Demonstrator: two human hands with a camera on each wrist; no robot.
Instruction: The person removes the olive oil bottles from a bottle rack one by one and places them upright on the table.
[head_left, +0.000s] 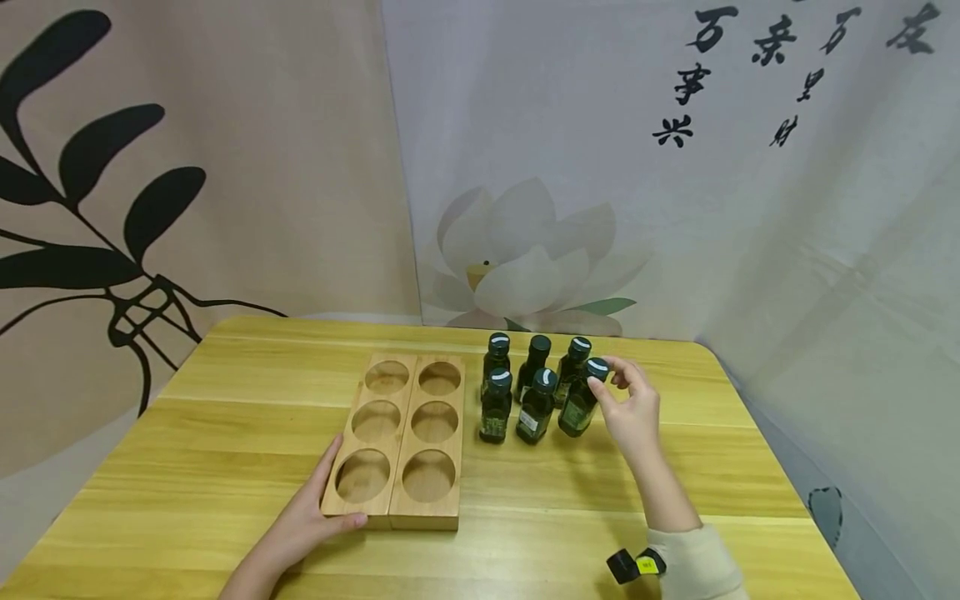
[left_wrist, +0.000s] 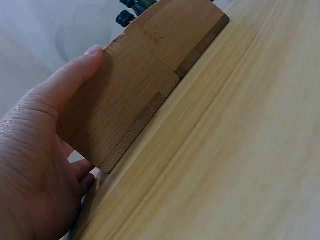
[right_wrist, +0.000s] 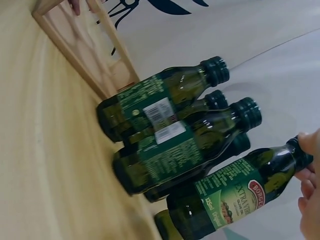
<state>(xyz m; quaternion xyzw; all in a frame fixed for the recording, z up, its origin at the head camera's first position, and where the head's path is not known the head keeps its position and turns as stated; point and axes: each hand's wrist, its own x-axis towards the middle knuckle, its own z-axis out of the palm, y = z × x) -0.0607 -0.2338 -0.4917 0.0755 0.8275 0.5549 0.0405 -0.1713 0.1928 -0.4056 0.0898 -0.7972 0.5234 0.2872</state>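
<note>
Two bamboo holders stand side by side, a left one (head_left: 369, 437) and a right one (head_left: 435, 446), each with a row of three round recesses. My left hand (head_left: 303, 517) grips the near left corner of the left holder, thumb on its front face and fingers along its side. To the right, my right hand (head_left: 633, 412) pinches the dark cap of a green olive oil bottle (right_wrist: 225, 200) between thumb and fingers. That bottle leans slightly, its label facing the right wrist camera. It is the nearest right one of a cluster of similar bottles.
Beside the held bottle are several other dark green capped bottles, including a front middle one (head_left: 534, 415) and a front left one (head_left: 495, 412), close to the right holder. The wooden table (head_left: 540, 517) ends at a printed cloth backdrop (head_left: 525, 125).
</note>
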